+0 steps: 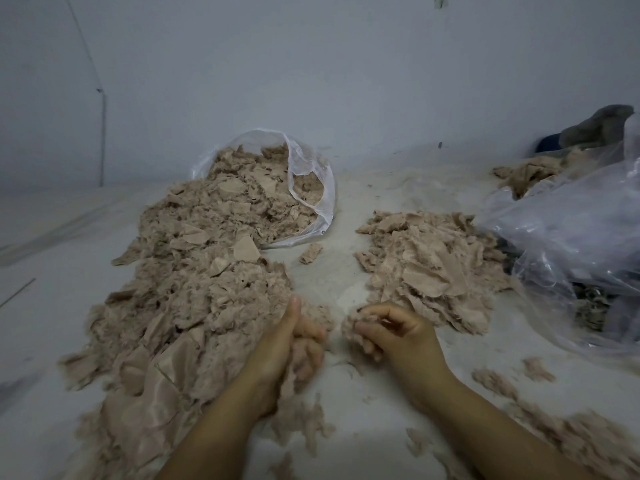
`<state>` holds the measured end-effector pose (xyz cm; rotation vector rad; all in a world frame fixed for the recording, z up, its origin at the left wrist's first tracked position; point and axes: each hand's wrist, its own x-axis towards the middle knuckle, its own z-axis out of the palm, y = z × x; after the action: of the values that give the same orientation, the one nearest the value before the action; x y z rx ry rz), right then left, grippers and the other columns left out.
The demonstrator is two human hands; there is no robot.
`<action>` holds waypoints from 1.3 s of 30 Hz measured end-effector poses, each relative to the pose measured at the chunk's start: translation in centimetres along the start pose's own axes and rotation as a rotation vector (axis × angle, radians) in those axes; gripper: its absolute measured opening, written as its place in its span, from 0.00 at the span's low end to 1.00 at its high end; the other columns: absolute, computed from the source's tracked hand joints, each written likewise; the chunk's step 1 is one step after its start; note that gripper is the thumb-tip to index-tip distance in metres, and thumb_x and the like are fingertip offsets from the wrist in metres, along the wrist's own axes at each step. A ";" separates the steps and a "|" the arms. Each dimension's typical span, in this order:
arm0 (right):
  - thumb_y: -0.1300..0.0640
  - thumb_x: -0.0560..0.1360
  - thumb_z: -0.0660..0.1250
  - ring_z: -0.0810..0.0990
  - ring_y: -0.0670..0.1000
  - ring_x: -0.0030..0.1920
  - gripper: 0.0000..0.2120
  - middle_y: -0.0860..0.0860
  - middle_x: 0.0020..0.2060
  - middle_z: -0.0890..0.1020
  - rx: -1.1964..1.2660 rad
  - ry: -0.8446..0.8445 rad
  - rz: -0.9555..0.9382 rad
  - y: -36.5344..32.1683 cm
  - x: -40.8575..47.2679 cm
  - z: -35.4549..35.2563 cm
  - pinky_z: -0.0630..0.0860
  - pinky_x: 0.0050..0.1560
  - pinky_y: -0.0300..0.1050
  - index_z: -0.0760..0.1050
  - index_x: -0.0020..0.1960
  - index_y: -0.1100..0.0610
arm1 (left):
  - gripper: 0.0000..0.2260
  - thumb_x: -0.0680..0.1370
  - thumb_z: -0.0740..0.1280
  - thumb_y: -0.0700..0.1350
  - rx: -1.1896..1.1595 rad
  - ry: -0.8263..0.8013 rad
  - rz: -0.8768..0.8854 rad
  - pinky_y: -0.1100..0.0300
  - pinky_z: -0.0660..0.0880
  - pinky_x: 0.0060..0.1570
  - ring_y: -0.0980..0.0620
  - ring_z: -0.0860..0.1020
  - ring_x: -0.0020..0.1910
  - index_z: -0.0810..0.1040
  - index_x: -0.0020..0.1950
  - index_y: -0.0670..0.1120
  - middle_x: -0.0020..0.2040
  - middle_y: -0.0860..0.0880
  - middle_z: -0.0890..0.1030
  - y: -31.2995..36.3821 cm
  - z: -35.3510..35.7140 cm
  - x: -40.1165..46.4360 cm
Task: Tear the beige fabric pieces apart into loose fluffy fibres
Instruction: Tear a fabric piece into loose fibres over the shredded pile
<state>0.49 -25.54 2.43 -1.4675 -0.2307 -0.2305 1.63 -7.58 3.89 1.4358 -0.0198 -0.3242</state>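
Note:
A long heap of beige fabric pieces and fluff (194,292) spills from a clear plastic bag (313,188) toward me on the left. A smaller pile of flat beige pieces (429,265) lies at centre right. My left hand (287,344) is closed around a tuft of beige fibre at the heap's near edge, thumb raised. A little to the right, my right hand (398,334) pinches another beige tuft (349,327) between curled fingers. A small gap separates the two hands.
A large crumpled clear plastic bag (571,244) lies at the right, with more beige scraps (530,171) and dark grey cloth (599,128) behind it. Loose fibres (568,434) are scattered at the lower right. A pale wall stands behind the white floor (332,278).

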 end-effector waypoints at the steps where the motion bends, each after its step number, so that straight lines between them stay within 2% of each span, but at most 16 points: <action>1: 0.70 0.70 0.70 0.77 0.45 0.29 0.15 0.48 0.30 0.80 -0.076 -0.039 -0.090 0.1 -0.1 0.0 0.74 0.32 0.37 0.83 0.37 0.50 | 0.32 0.72 0.55 0.68 0.014 -0.056 -0.057 0.66 0.64 0.21 0.51 0.71 0.20 0.79 0.46 0.39 0.32 0.40 0.80 0.0 0.1 0.0; 3: 0.73 0.68 0.71 0.80 0.43 0.38 0.17 0.45 0.36 0.82 -0.305 -0.113 -0.284 0.5 -0.3 0.1 0.76 0.42 0.37 0.84 0.38 0.51 | 0.29 0.69 0.61 0.67 -0.017 -0.118 -0.109 0.63 0.70 0.24 0.50 0.77 0.28 0.81 0.49 0.42 0.42 0.39 0.83 0.1 0.3 -0.2; 6: 0.77 0.64 0.68 0.79 0.40 0.46 0.19 0.43 0.43 0.81 -0.532 -0.163 -0.450 0.9 -0.3 0.0 0.74 0.49 0.31 0.84 0.41 0.56 | 0.20 0.65 0.74 0.48 -0.079 -0.043 -0.050 0.61 0.77 0.31 0.49 0.83 0.37 0.79 0.55 0.43 0.47 0.42 0.83 0.3 0.1 -0.3; 8: 0.77 0.65 0.67 0.79 0.39 0.47 0.19 0.44 0.44 0.81 -0.571 -0.160 -0.481 0.7 -0.3 -0.1 0.74 0.49 0.31 0.84 0.43 0.56 | 0.20 0.67 0.74 0.39 -0.012 0.012 0.001 0.62 0.78 0.36 0.50 0.83 0.41 0.77 0.58 0.43 0.49 0.42 0.83 0.3 -0.1 -0.1; 10: 0.73 0.71 0.65 0.80 0.42 0.45 0.17 0.44 0.44 0.81 -0.491 -0.134 -0.358 0.4 -0.4 -0.1 0.76 0.47 0.34 0.82 0.47 0.52 | 0.16 0.71 0.71 0.35 0.016 -0.002 0.033 0.63 0.79 0.37 0.51 0.83 0.41 0.77 0.57 0.43 0.45 0.45 0.84 0.3 0.0 -0.3; 13: 0.52 0.76 0.67 0.81 0.42 0.44 0.08 0.44 0.44 0.82 -0.190 -0.130 0.064 -0.4 -0.4 0.1 0.76 0.44 0.35 0.76 0.55 0.43 | 0.16 0.71 0.72 0.37 0.098 -0.026 0.076 0.65 0.77 0.37 0.52 0.83 0.41 0.76 0.57 0.46 0.42 0.49 0.85 0.3 0.2 -0.5; 15: 0.49 0.73 0.70 0.81 0.42 0.39 0.11 0.44 0.38 0.82 -0.134 -0.159 0.174 -0.3 -0.5 0.2 0.75 0.38 0.33 0.77 0.55 0.48 | 0.19 0.67 0.74 0.43 0.135 -0.030 0.088 0.65 0.77 0.38 0.51 0.83 0.44 0.77 0.57 0.47 0.46 0.48 0.85 0.3 0.1 -0.6; 17: 0.58 0.72 0.72 0.79 0.46 0.33 0.04 0.47 0.31 0.80 -0.112 -0.143 0.169 -0.1 -0.6 0.6 0.75 0.33 0.37 0.80 0.47 0.55 | 0.20 0.64 0.76 0.48 0.205 -0.025 0.104 0.67 0.76 0.40 0.53 0.83 0.46 0.80 0.54 0.49 0.48 0.49 0.84 0.3 0.1 -0.7; 19: 0.62 0.72 0.73 0.79 0.48 0.33 0.02 0.50 0.31 0.81 -0.139 -0.117 0.134 -0.1 -0.7 0.7 0.77 0.34 0.40 0.81 0.41 0.57 | 0.17 0.64 0.76 0.51 0.304 -0.037 0.100 0.71 0.75 0.39 0.58 0.82 0.46 0.82 0.51 0.51 0.47 0.53 0.84 0.1 0.0 -0.7; 22: 0.63 0.70 0.74 0.78 0.48 0.28 0.04 0.55 0.30 0.82 -0.099 -0.046 0.123 -0.2 -0.5 0.6 0.76 0.30 0.39 0.81 0.37 0.57 | 0.02 0.70 0.73 0.42 0.311 -0.092 0.085 0.71 0.73 0.32 0.60 0.81 0.33 0.83 0.39 0.48 0.34 0.53 0.83 0.2 0.5 -0.7; 25: 0.63 0.70 0.73 0.75 0.47 0.24 0.07 0.54 0.25 0.79 -0.051 0.057 0.144 -0.1 -0.3 0.7 0.73 0.26 0.37 0.80 0.34 0.57 | 0.09 0.73 0.70 0.38 0.279 -0.051 0.064 0.68 0.72 0.28 0.58 0.77 0.25 0.81 0.33 0.46 0.28 0.51 0.81 0.0 0.5 -0.2; 29: 0.63 0.72 0.71 0.72 0.49 0.24 0.07 0.52 0.24 0.76 -0.031 0.138 0.161 -0.3 0.2 -0.2 0.70 0.25 0.38 0.77 0.36 0.60 | 0.05 0.73 0.69 0.36 0.086 0.025 0.032 0.67 0.70 0.21 0.55 0.75 0.22 0.80 0.37 0.42 0.28 0.46 0.81 0.1 0.1 -0.3; 31: 0.60 0.71 0.73 0.73 0.49 0.26 0.08 0.53 0.25 0.78 -0.071 -0.054 0.204 -0.6 0.1 -0.9 0.71 0.26 0.38 0.79 0.34 0.58 | 0.02 0.73 0.68 0.36 -0.058 0.091 0.030 0.68 0.67 0.18 0.54 0.74 0.20 0.80 0.42 0.39 0.29 0.44 0.81 0.3 -0.2 -0.2; 33: 0.45 0.67 0.74 0.75 0.47 0.26 0.15 0.53 0.27 0.80 -0.170 -0.268 0.268 -1.1 -0.3 -0.7 0.70 0.27 0.37 0.80 0.32 0.56 | 0.07 0.71 0.70 0.39 -0.087 0.096 0.046 0.68 0.67 0.17 0.53 0.74 0.20 0.81 0.46 0.38 0.30 0.43 0.81 0.4 -0.3 -0.2; 35: 0.34 0.68 0.69 0.75 0.48 0.26 0.26 0.53 0.27 0.80 -0.187 -0.283 0.263 -1.1 -0.5 -0.3 0.68 0.25 0.38 0.78 0.34 0.58 | 0.13 0.66 0.73 0.44 -0.032 0.059 0.061 0.66 0.69 0.20 0.53 0.75 0.22 0.82 0.48 0.39 0.33 0.43 0.82 0.2 -0.2 -0.1; 39: 0.41 0.66 0.71 0.73 0.50 0.23 0.19 0.54 0.25 0.77 -0.100 -0.160 0.239 -0.6 -0.6 0.3 0.69 0.23 0.40 0.76 0.44 0.57 | 0.14 0.69 0.71 0.49 0.078 -0.079 0.113 0.59 0.77 0.36 0.44 0.82 0.37 0.84 0.48 0.40 0.42 0.38 0.84 -0.3 0.2 -0.3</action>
<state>-0.25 -25.25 2.85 -1.5996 -0.1725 0.0697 1.25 -7.69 3.71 1.4916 -0.1787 -0.2900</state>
